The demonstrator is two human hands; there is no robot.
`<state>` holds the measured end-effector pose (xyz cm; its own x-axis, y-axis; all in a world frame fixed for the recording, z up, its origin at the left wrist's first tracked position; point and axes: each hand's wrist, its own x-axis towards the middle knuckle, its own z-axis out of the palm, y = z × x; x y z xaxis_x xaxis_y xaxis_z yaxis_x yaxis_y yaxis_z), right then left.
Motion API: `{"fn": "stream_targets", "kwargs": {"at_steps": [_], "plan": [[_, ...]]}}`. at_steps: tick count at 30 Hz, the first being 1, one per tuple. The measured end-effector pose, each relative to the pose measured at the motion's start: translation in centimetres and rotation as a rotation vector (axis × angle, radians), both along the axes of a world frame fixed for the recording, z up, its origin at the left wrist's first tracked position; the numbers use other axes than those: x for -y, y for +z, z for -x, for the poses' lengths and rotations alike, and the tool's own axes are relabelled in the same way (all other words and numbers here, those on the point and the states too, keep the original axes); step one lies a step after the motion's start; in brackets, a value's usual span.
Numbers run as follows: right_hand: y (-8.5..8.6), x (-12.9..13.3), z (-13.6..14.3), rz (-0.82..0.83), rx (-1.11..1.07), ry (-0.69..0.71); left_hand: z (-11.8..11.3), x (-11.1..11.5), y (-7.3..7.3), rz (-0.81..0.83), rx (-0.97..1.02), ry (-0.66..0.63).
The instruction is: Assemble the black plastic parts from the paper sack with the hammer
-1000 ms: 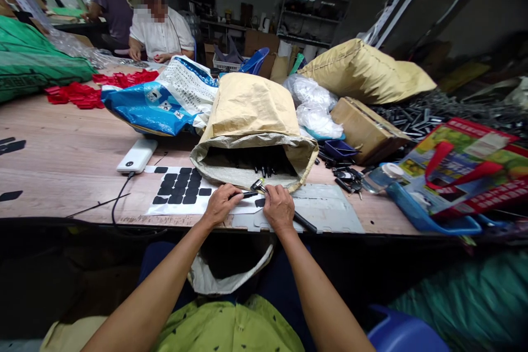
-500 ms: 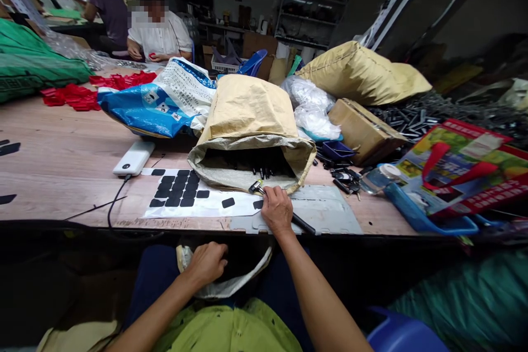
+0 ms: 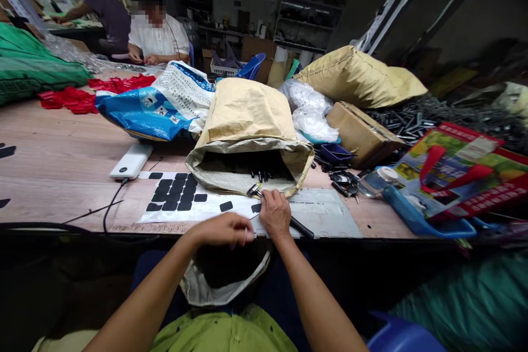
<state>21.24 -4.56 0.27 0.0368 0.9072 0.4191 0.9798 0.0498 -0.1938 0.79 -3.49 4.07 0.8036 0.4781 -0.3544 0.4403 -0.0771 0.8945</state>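
Note:
My right hand point(image 3: 275, 213) is closed around a small hammer point(image 3: 301, 226) at the table's front edge; its metal head points toward the open paper sack point(image 3: 251, 115), which holds black pieces. My left hand point(image 3: 225, 229) is just left of it, above the table edge, fingers curled; what they hold, if anything, is too blurred to tell. Black rounded patches point(image 3: 174, 192) lie on a white sheet point(image 3: 210, 210) to the left. Under my right hand is a grey plate point(image 3: 325, 212). Below my left hand, an open bag point(image 3: 225, 292) sits on my lap.
A power bank point(image 3: 132, 161) with a cable lies at left, near a blue-white sack point(image 3: 157, 104) and red pieces point(image 3: 70, 100). At right stand a clear jar point(image 3: 377, 180), a blue tray point(image 3: 424, 220) and a colourful bag point(image 3: 462, 170). Two people sit across the table.
My left hand has risen from the bag on my lap to the table edge, beside my right hand. My right hand stays on the hammer.

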Motion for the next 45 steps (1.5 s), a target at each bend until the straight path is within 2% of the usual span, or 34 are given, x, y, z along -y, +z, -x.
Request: {"fn": "stream_targets", "kwargs": {"at_steps": [2,4,5,6,8,12,17,19,21,23,26,28,30,32,38,42,45], "plan": [[0.0,0.0,0.0,0.001,0.001,0.0,-1.3,-4.0,1.3,-0.281,0.0,0.343],[0.0,0.0,0.0,0.001,-0.001,0.002,-2.5,-8.0,1.5,-0.581,-0.174,0.727],[0.0,0.0,0.0,0.002,-0.004,0.003,-3.1,-9.6,1.2,-0.646,-0.281,0.861],[0.0,-0.1,-0.1,0.002,-0.007,0.005,-3.5,-11.0,0.9,-0.678,-0.384,0.958],[0.0,-0.1,-0.1,0.003,-0.012,0.01,-4.2,-13.0,0.1,-0.658,-0.544,1.039],[0.0,-0.2,-0.2,0.002,-0.018,0.017,-4.7,-14.4,-0.8,-0.621,-0.666,1.058],[0.0,-0.2,-0.1,0.011,-0.018,0.004,-3.8,-13.7,-0.2,-0.584,-0.673,1.033],[0.1,-0.2,0.0,0.014,-0.014,-0.001,-3.0,-12.1,0.2,-0.671,-0.583,1.005],[0.1,-0.2,0.0,0.015,-0.013,-0.005,-2.0,-9.9,0.4,-0.821,-0.407,0.977],[0.1,-0.2,0.0,0.015,-0.014,-0.006,-1.1,-7.2,0.0,-0.914,-0.204,0.88],[0.1,-0.1,0.0,0.015,-0.013,-0.004,-0.2,-4.0,-1.6,-0.895,-0.005,0.595],[0.0,-0.1,0.0,0.014,-0.008,-0.005,0.0,-2.9,-3.1,-0.878,0.027,0.485],[-0.2,-0.1,-0.1,0.012,-0.002,-0.005,0.0,-2.6,-4.2,-0.877,0.021,0.473],[-0.3,-0.1,-0.2,0.011,-0.001,-0.005,-0.1,-2.7,-4.8,-0.863,0.013,0.481],[1.0,0.1,-0.5,-0.029,-0.113,0.064,-0.1,-3.1,-4.2,-0.793,0.014,0.492],[2.7,1.6,-0.5,-0.111,-0.332,0.148,-0.1,-2.9,-4.0,-0.781,0.015,0.5],[3.1,3.2,0.0,-0.12,-0.414,0.193,-0.1,-2.9,-4.1,-0.778,0.012,0.511]]}}
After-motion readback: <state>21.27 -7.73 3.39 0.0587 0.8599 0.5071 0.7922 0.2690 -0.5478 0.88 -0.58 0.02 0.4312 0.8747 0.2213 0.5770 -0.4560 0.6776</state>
